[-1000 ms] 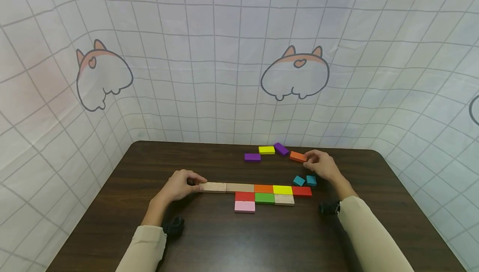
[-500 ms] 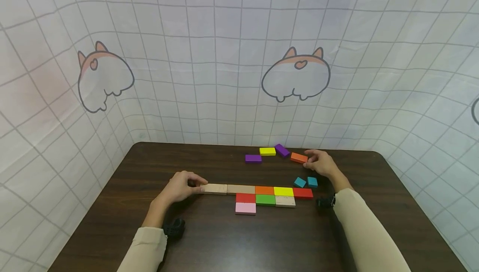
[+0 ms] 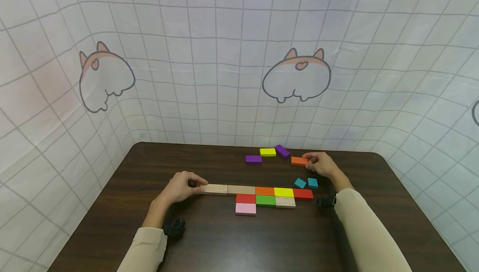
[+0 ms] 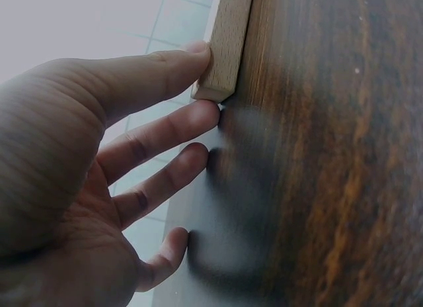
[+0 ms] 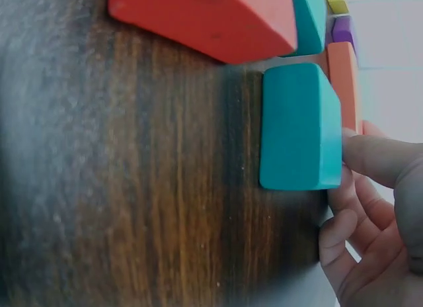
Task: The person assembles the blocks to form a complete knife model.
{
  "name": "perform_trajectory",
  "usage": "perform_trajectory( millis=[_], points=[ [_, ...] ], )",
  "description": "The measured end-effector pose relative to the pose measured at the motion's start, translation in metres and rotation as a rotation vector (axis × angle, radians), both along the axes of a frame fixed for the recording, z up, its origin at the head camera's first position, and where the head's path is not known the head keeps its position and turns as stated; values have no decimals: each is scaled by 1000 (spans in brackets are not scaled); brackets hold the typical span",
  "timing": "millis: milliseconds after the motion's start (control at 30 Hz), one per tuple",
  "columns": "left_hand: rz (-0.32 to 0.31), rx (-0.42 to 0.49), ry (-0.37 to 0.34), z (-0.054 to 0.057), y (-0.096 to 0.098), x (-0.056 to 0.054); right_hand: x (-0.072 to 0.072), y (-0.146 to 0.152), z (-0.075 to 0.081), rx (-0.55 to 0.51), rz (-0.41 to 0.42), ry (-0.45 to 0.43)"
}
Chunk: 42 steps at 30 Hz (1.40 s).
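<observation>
In the head view, my left hand [image 3: 182, 186] is at the left end of a row of flat wooden blocks. It pinches the end plain wooden block [image 3: 214, 189]; in the left wrist view the thumb [image 4: 188, 62] lies on this block's side, and the index finger is hidden. Farther back, my right hand [image 3: 321, 164] pinches the right end of an orange block [image 3: 298, 161] lying on the table. In the right wrist view a teal block [image 5: 297, 128] stands in front of that hand and partly covers the orange block.
Continuing the row are another plain block [image 3: 241, 190], an orange, a yellow and a red block [image 3: 303, 194]. Red, green [image 3: 265, 201], speckled and pink [image 3: 245, 209] blocks lie nearer. Two teal blocks [image 3: 300, 183] sit behind the row's right end; purple [image 3: 253, 159] and yellow blocks lie farther back.
The loose orange block has turned from slanted to nearly parallel with the row, and my right hand's fingers have closed in on its end. My left hand stays in place.
</observation>
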<state>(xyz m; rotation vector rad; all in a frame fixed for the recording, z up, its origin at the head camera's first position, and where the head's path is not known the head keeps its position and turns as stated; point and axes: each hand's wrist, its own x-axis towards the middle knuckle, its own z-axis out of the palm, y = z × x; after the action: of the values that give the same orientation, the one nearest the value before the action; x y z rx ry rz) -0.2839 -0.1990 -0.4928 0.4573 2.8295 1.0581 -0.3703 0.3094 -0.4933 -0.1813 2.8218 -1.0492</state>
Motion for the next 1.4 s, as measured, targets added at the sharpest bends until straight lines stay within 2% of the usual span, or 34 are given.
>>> perform_trajectory(
  millis=[333, 667, 867, 1133, 1400],
  points=[
    [-4, 1, -5, 0, 0, 0, 1, 2, 3, 25, 47, -32],
    [4, 3, -14, -1, -1, 0, 14, -1, 15, 44, 122, 34],
    [3, 4, -16, -1, -1, -1, 33, -6, 22, 49, 193, 109],
    [-1, 7, -21, -1, -1, -1, 68, -21, 27, 54, 279, 189],
    [3, 9, -19, 0, -1, 0, 101, -43, 25, 46, 357, 260]
  ],
)
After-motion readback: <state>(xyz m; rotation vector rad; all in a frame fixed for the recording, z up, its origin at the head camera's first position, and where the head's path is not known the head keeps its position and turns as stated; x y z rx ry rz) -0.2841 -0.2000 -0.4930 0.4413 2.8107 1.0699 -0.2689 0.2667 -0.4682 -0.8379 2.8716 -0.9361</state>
